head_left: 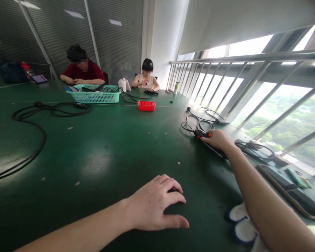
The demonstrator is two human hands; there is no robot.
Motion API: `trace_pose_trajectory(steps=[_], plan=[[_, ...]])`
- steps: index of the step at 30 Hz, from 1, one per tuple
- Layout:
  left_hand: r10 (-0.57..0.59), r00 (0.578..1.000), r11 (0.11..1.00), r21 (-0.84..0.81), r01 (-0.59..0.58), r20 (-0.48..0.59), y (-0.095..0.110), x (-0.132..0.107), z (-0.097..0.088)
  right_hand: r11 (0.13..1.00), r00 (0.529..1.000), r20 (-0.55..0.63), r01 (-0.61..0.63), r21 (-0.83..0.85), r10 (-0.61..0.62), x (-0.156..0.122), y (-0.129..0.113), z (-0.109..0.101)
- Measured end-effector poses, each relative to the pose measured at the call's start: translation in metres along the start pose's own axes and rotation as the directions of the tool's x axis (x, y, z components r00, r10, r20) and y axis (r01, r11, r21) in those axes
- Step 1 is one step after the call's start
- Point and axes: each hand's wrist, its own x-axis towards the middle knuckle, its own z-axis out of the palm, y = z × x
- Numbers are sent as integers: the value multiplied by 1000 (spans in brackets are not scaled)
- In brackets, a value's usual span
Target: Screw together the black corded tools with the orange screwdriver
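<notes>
Apparent grasp stage: right hand [219,139], fingers around corded black-and-orange tool [200,133].
Left hand [156,205] near, fingers wide; any lift likely needs slack cord [188,130].

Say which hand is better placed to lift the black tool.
Probably the right hand: it is on the black tool, while the left hand is open and well apart from it.
</notes>
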Motion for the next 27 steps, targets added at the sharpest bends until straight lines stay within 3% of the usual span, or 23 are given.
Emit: trace_pose_trajectory(steps=[12, 15, 17, 19, 22, 25, 27], plan=[[-1, 1000, 999, 38, 0, 16, 5, 0, -6, 1000, 998, -63, -2, 14, 3, -10, -15, 0], [-12, 999, 999, 35, 11, 29, 6, 1, -8, 1000, 982, -187, -27, 0, 26, -16, -26, -9], [-18, 999, 999, 31, 17, 41, 7, 1, -9, 999, 919, -394, 19, 32, -4, -19, -34, -17], [-24, 999, 999, 31, 22, 47, 8, 2, -9, 986, 806, -587, 151, 76, -78, -20, -40, -25], [-29, 999, 999, 30, 28, 44, 8, 2, -9, 918, 666, -727, 373, 133, -165, -20, -47, -29], [-27, 999, 999, 36, 26, 40, 8, 2, -8, 886, 620, -773, 426, 184, -137, -20, -51, -28], [-22, 999, 999, 43, 20, 39, 7, 2, -7, 901, 641, -764, 371, 226, -73, -21, -51, -26]])
